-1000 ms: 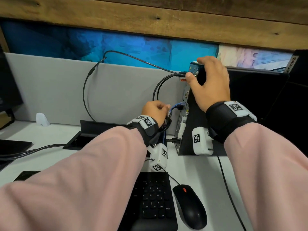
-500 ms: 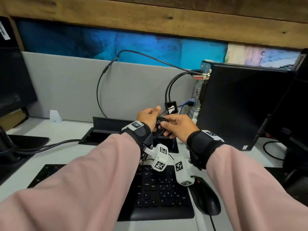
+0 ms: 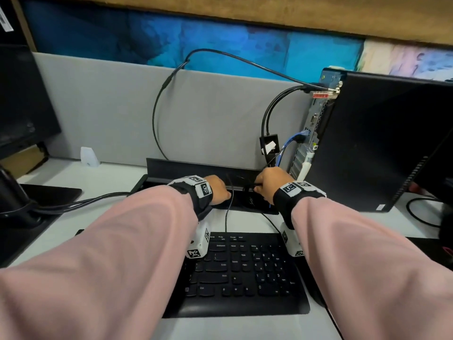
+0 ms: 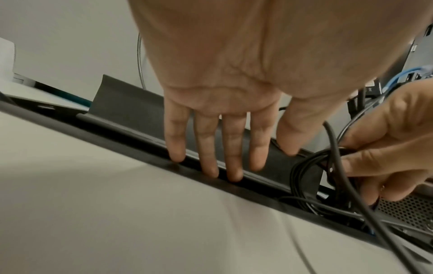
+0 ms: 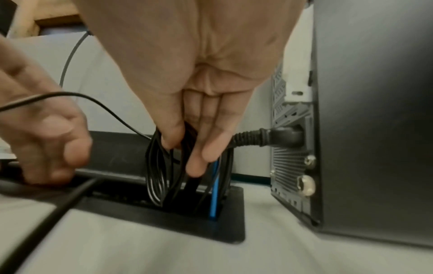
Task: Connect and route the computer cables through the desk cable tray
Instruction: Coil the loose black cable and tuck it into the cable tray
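The black cable tray (image 3: 196, 169) is sunk into the desk with its lid flipped up at the back. My left hand (image 3: 218, 191) lies flat, and its straight fingers (image 4: 230, 157) rest on the tray's front rim (image 4: 131, 137). My right hand (image 3: 266, 184) pinches a coiled bundle of black cable (image 5: 157, 166) between thumb and fingers. The coil hangs partly inside the tray opening (image 5: 131, 202), beside a blue cable (image 5: 213, 196). A thin black cable (image 3: 228, 212) runs from the tray toward the keyboard. The black computer tower (image 3: 382, 143) stands just right of the tray.
A black power plug (image 5: 279, 137) sits in the tower's rear. Black cables (image 3: 171, 77) arc over the grey partition (image 3: 110, 111) to the tower's top. A keyboard (image 3: 240, 273) lies before the tray, a monitor (image 3: 22, 99) and cables (image 3: 81, 202) at the left.
My right hand came down from the tower's top to the coil. Both hands then dropped to the tray; the left let go of the coil and now rests on the rim.
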Action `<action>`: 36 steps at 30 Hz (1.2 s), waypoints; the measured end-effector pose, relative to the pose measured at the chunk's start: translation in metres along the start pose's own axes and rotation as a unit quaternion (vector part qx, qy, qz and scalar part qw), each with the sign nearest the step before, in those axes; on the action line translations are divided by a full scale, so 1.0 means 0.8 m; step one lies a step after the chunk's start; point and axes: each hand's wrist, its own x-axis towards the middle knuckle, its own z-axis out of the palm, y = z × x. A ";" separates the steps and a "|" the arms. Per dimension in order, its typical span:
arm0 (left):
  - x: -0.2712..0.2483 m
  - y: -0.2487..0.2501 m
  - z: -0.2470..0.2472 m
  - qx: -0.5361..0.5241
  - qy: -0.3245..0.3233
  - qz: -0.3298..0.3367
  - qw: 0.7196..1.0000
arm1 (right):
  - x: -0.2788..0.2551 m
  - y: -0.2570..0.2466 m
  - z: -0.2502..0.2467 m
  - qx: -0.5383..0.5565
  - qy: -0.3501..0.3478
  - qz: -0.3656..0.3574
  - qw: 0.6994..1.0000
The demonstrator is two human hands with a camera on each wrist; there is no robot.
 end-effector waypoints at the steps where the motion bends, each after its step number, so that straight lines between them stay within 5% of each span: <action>1: 0.002 0.000 -0.002 0.001 0.001 0.001 1.000 | 0.002 -0.003 0.001 -0.008 -0.013 0.005 1.000; 6: 0.012 -0.001 -0.010 0.023 0.020 -0.014 0.999 | 0.011 -0.017 0.007 -0.036 -0.086 0.018 0.995; 11: 0.013 -0.011 -0.013 0.032 0.027 0.001 0.999 | 0.015 -0.017 0.011 -0.085 -0.087 0.003 0.993; 14: 0.008 -0.017 -0.011 0.024 0.015 0.022 0.999 | 0.013 -0.006 0.013 -0.012 -0.053 0.012 0.998; 18: 0.006 -0.018 -0.010 0.031 -0.018 0.027 0.999 | 0.008 -0.002 0.011 0.043 -0.096 0.012 0.994; 21: 0.009 -0.019 -0.009 0.060 -0.034 0.012 0.998 | 0.011 -0.010 0.007 -0.121 -0.144 -0.015 0.982; 25: 0.011 -0.024 -0.008 0.083 -0.046 -0.018 0.995 | 0.005 -0.018 0.004 -0.283 -0.246 -0.074 0.924; 30: 0.007 -0.022 -0.006 0.098 -0.068 -0.011 0.993 | -0.009 -0.026 0.010 -0.302 -0.304 -0.064 0.901; 36: -0.001 -0.025 -0.008 0.106 -0.092 0.014 0.990 | -0.019 -0.023 0.020 -0.264 -0.283 -0.045 0.921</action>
